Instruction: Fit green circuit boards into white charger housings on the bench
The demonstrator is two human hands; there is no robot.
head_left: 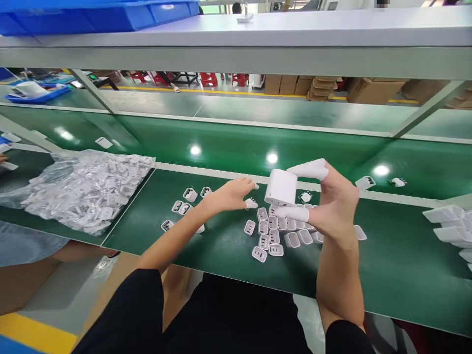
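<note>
My right hand (334,196), with white covers on thumb and finger, grips a white plastic charger housing (281,188) above the bench. Small dark slots show along the housing's lower edge. Left of it, my left hand (236,194) reaches over the bench, its capped thumb and finger apart. A small part with dark prongs (252,200) shows by the left thumb; whether they touch I cannot tell. Below the held housing, several white housings with slotted ends (273,222) stand packed together. More housings holding circuit boards (190,195) lie left, partly behind my left forearm.
A clear plastic bag of small white parts (92,187) lies at left, near another person's arm. White housings (452,221) are stacked at far right. A shelf (295,37) with a blue bin (73,19) spans above; a green panel (221,142) backs the bench.
</note>
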